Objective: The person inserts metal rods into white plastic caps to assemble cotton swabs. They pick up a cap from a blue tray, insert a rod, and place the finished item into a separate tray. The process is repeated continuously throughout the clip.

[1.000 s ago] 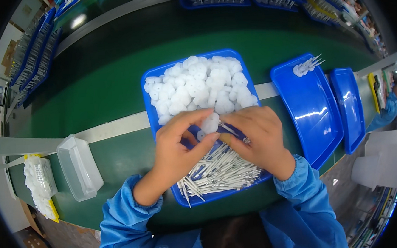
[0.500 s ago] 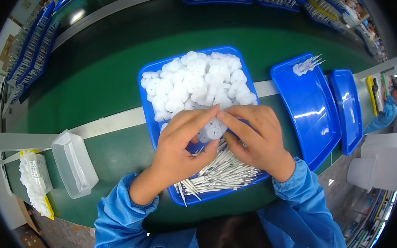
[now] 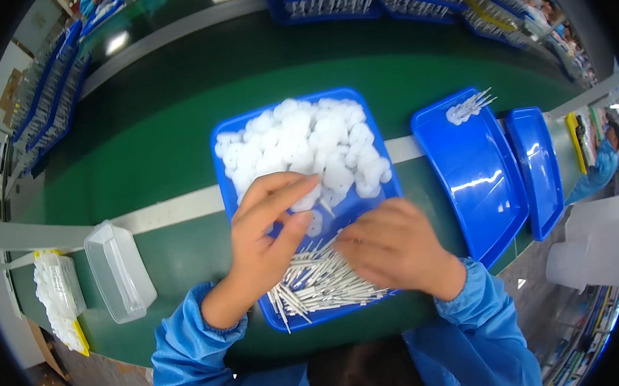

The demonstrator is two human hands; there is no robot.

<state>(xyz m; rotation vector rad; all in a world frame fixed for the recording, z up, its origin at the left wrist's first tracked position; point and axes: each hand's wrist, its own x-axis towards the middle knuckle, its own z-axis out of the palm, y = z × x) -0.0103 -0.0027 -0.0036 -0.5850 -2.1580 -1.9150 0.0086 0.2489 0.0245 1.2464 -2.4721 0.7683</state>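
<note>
- Right hand is resting palm-down on the pile of thin white sticks at the near end of the blue tray; fingers together and curled, whether clamped on a stick cannot be told.
- Left hand is reaching over the tray's middle, fingers extended and slightly apart, gripping nothing visible.
- White round pieces are filling the tray's far half.
- Second blue tray, to the right on the green surface, is holding only one small finished cluster; judged barely begun, most stock remaining.

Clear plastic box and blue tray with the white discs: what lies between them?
In the head view, only bare green belt and its pale rail separate the clear plastic box from the blue tray.
</note>
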